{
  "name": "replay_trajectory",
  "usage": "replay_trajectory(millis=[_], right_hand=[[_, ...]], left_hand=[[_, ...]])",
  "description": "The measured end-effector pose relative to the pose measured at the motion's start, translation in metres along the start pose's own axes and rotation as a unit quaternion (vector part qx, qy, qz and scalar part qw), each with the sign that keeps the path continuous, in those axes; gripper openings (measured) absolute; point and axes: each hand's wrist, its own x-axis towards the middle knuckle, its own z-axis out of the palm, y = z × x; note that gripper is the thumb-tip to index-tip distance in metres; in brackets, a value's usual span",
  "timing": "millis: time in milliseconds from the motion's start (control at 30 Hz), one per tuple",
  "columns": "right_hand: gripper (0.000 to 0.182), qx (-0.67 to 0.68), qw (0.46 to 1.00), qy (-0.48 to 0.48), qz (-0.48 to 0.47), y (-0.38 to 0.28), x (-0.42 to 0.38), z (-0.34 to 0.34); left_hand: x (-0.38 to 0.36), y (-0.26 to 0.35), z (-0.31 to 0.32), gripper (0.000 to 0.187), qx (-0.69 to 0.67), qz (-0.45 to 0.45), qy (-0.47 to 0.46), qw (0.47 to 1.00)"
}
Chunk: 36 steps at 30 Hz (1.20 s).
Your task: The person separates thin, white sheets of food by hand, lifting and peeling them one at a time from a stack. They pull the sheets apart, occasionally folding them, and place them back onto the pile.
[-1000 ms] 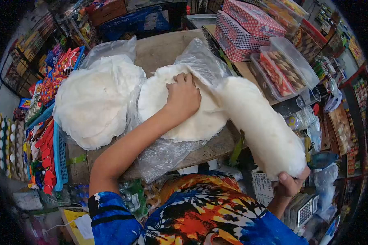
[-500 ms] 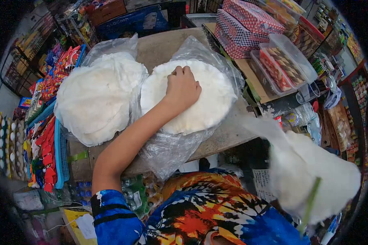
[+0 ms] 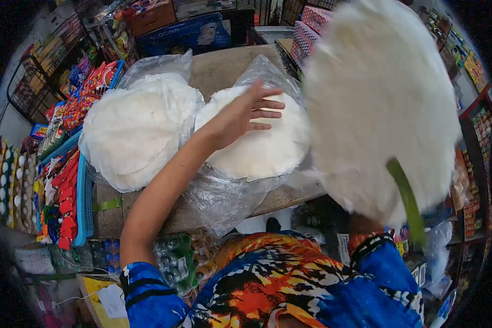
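Observation:
Over the middle stack of thin white round sheets (image 3: 268, 145), my left hand (image 3: 249, 112) is spread, its fingers apart and holding nothing. Clear plastic (image 3: 218, 199) lies under that stack. To its left rests another stack of white sheets (image 3: 134, 131), also on plastic. A large white round sheet (image 3: 377, 109) is raised upright at the right, slightly blurred. A green strip (image 3: 407, 199) shows against its lower part. My right sleeve (image 3: 385, 262) reaches up behind this sheet, and my right hand is hidden there.
The sheets lie on a wooden table (image 3: 213, 71). Blue baskets (image 3: 83, 202) of snack packets stand along the left, with egg trays (image 3: 16, 186) beyond. Checkered boxes (image 3: 303, 44) are at the back right. Bottles (image 3: 175, 259) sit below the table's front edge.
The white sheet at the right has swung up and now stands large in view. My left hand has opened and lifted off the middle stack. The view has shifted slightly.

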Motion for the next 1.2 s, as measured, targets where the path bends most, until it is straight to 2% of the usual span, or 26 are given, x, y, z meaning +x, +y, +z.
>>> replay_trajectory(millis=[33,100,133,167,233,267,300,333,367,433,467,500,567,633,700,733,800,833,900,933,1000,1033,1067,1100,1133,1200], right_hand=[[0.035,0.013,1.0,-0.016,0.005,0.005,0.016,0.005],[0.033,0.035,0.999,-0.034,0.023,0.02,0.047,0.014],[0.032,0.036,0.998,-0.033,0.03,0.029,0.06,0.015],[0.031,0.019,0.998,-0.037,0.042,0.041,0.077,0.015],[0.029,-0.081,0.993,-0.041,0.072,0.076,0.109,0.005],[0.026,-0.245,0.965,-0.075,0.048,0.102,0.129,-0.006],[0.023,-0.402,0.909,-0.108,0.018,0.128,0.153,-0.014],[0.021,-0.353,0.932,-0.049,0.06,0.13,0.143,-0.01],[0.02,-0.313,0.948,-0.041,0.047,0.132,0.14,-0.011],[0.018,-0.379,0.92,-0.081,-0.061,0.124,0.139,-0.016],[0.02,-0.311,0.942,-0.12,-0.034,0.111,0.136,-0.011],[0.02,-0.312,0.942,-0.12,-0.028,0.104,0.13,-0.006],[0.029,-0.334,0.885,-0.32,-0.055,0.092,0.114,0.014],[0.039,-0.358,0.786,-0.505,-0.008,0.07,0.093,0.047],[0.039,-0.346,0.761,-0.543,-0.079,0.088,0.071,0.061],[0.039,-0.345,0.761,-0.544,-0.077,0.095,0.063,0.065],[0.034,-0.382,0.714,-0.576,-0.113,0.106,0.052,0.07],[0.034,-0.382,0.714,-0.576,-0.111,0.109,0.053,0.071],[0.026,-0.363,0.678,-0.638,-0.044,0.116,0.062,0.073],[0.026,-0.363,0.678,-0.637,-0.043,0.12,0.064,0.071],[0.019,-0.269,0.781,-0.56,-0.061,0.126,0.07,0.067],[0.019,-0.269,0.781,-0.559,-0.062,0.125,0.074,0.067],[0.016,-0.213,0.854,-0.469,0.07,0.122,0.077,0.067],[0.013,-0.149,0.898,-0.363,0.199,0.119,0.08,0.066],[0.012,-0.116,0.919,-0.312,0.209,0.121,0.082,0.064],[0.012,-0.079,0.942,-0.238,0.224,0.124,0.086,0.061]], left_hand=[[-0.007,0.004,-0.003,0.074,0.002,0.001,0.005,1.0],[-0.026,0.011,-0.019,0.083,-0.234,0.012,-0.025,0.972],[-0.035,0.01,-0.031,0.081,-0.286,0.03,-0.048,0.956],[-0.041,0.009,-0.041,0.081,-0.286,0.033,-0.045,0.957],[-0.048,0.006,-0.058,0.079,-0.297,0.006,0.047,0.954],[-0.048,0.004,-0.066,0.068,-0.298,-0.021,0.088,0.95],[-0.046,-0.003,-0.071,0.068,-0.299,-0.015,0.092,0.95],[-0.043,-0.01,-0.076,0.063,-0.227,-0.031,0.131,0.964],[-0.042,-0.011,-0.076,0.058,-0.155,-0.049,0.17,0.972],[-0.043,-0.008,-0.076,0.054,-0.174,-0.06,0.177,0.967],[-0.043,-0.007,-0.072,0.053,-0.144,-0.046,0.203,0.967],[-0.041,-0.007,-0.07,0.052,-0.113,-0.028,0.227,0.967],[-0.039,-0.006,-0.07,0.052,-0.116,-0.037,0.234,0.964],[-0.042,-0.004,-0.074,0.051,-0.116,-0.046,0.243,0.962],[-0.043,-0.003,-0.077,0.048,-0.116,-0.047,0.187,0.974],[-0.044,-0.002,-0.077,0.048,-0.117,-0.049,0.187,0.974],[-0.047,0.002,-0.076,0.044,-0.093,-0.067,0.162,0.98],[-0.048,0.001,-0.079,0.044,-0.094,-0.068,0.162,0.98],[-0.049,-0.001,-0.086,0.043,-0.069,-0.098,0.167,0.979],[-0.049,0.0,-0.086,0.043,-0.069,-0.099,0.166,0.979],[-0.049,0.003,-0.086,0.05,-0.119,-0.077,0.131,0.981],[-0.049,0.005,-0.085,0.05,-0.118,-0.077,0.13,0.981],[-0.048,0.006,-0.084,0.055,-0.196,-0.044,0.096,0.975],[-0.047,0.008,-0.083,0.059,-0.272,-0.012,0.06,0.96],[-0.048,0.009,-0.081,0.059,-0.27,-0.012,0.058,0.961],[-0.056,0.01,-0.072,0.062,-0.176,-0.029,-0.005,0.984]])
